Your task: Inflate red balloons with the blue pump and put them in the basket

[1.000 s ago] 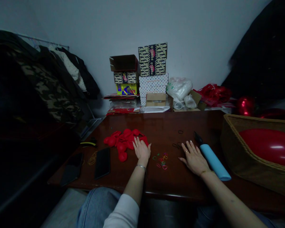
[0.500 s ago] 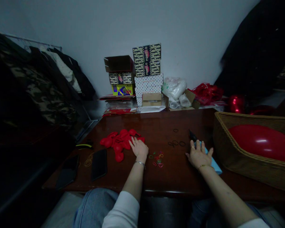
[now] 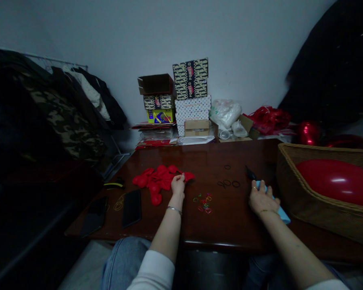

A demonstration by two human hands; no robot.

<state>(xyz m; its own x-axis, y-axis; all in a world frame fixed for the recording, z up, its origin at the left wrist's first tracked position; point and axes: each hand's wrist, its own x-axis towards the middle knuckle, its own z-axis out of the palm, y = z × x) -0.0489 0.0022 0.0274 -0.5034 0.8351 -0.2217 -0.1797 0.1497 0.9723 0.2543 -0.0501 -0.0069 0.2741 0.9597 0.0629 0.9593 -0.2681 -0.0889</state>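
Red flat balloons (image 3: 156,182) heaped on the bench (image 3: 230,219); left hand (image 3: 178,184) pinches one, right hand (image 3: 261,200) grips the blue pump (image 3: 284,216). One inflated balloon (image 3: 335,181) fills the basket (image 3: 314,213); the heap is uninflated.

The room is dim. A plain pale wall (image 3: 245,48) rises behind the dark, glossy wooden surface (image 3: 230,217). Stacked boxes (image 3: 191,96) stand against that wall; left of them, clothes (image 3: 63,117) hang.

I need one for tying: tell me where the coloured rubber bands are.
Head view: the rubber bands lie loose midway across the table, between the left hand, at the balloons, and the right hand, on the pump.
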